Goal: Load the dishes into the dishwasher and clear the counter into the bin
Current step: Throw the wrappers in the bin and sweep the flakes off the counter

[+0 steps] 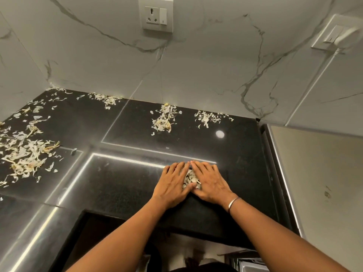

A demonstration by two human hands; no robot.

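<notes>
Pale dry peels lie scattered on the black counter (125, 183). A small heap of peels (191, 180) sits near the counter's front edge, cupped between my two hands. My left hand (172, 183) lies flat on the counter to the heap's left, fingers together. My right hand (210, 183), with a thin bangle at the wrist, lies flat on its right. The fingertips of both hands meet beyond the heap, and the thumbs close it off in front. Neither hand has lifted any peels.
More peels lie in a big patch at the left (25, 154), and in smaller patches by the back wall (107, 99), (164, 119), (208, 117). A wall socket (156, 14) is above. A steel appliance side (314, 173) stands at the right.
</notes>
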